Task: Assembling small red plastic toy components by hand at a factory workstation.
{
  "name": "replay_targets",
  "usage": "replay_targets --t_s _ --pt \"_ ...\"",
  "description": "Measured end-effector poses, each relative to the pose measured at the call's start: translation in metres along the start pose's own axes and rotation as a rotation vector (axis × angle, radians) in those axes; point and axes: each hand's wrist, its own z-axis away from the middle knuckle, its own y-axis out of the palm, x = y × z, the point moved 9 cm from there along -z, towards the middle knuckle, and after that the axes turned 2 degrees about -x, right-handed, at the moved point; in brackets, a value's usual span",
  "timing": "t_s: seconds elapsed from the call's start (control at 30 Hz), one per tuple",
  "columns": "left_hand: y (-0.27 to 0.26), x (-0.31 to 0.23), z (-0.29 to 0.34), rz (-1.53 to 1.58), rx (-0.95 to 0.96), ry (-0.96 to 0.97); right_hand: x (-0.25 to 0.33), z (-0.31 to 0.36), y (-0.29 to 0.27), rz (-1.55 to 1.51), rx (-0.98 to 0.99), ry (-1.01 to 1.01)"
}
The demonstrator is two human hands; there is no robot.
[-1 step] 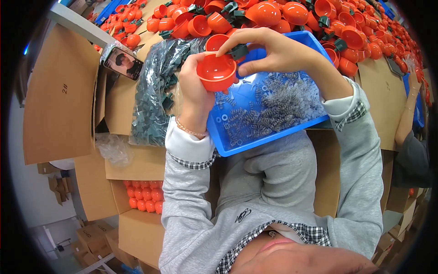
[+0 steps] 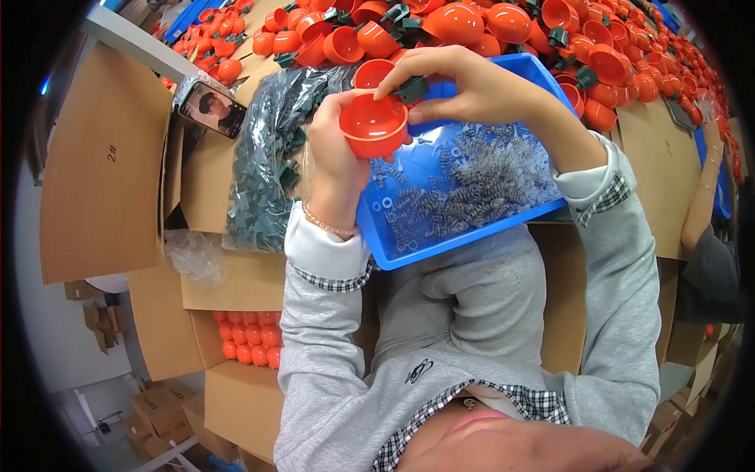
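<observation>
My left hand is closed around a glossy orange-red plastic cup, its open side facing up. From the right, my right hand reaches over it, the index fingertip at the far rim and the thumb by the right side. A dark green plastic piece shows under the right fingers, against the cup's edge; how it joins the cup is hidden. Below both hands sits a blue bin holding many small metal springs, with clear bits and small rings among them.
Orange cups with green clips are heaped along the far side. To the left lie a clear bag of green parts and a phone. Below, an open carton holds orange pieces. Another person's arm is at far right.
My right hand has shifted very slightly, its thumb closing in toward the cup's side. The left hand and the cup stay where they were.
</observation>
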Motion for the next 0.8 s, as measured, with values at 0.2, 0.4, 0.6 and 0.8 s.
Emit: replay_targets --t_s 0.2,0.4,0.6,0.8 --pt "0.01 -0.001 -0.003 0.115 -0.03 0.057 -0.013 0.002 -0.01 0.014 -0.002 0.073" --pt "0.004 -0.01 0.002 -0.127 -0.091 0.178 -0.014 0.003 -0.013 0.141 -0.104 0.027" --pt "-0.004 -0.009 0.0 -0.022 -0.116 0.128 0.002 0.0 -0.007 0.359 -0.092 -0.063" --pt "-0.011 -0.017 0.005 0.032 -0.125 0.212 -0.013 -0.015 -0.004 0.143 -0.079 0.036"
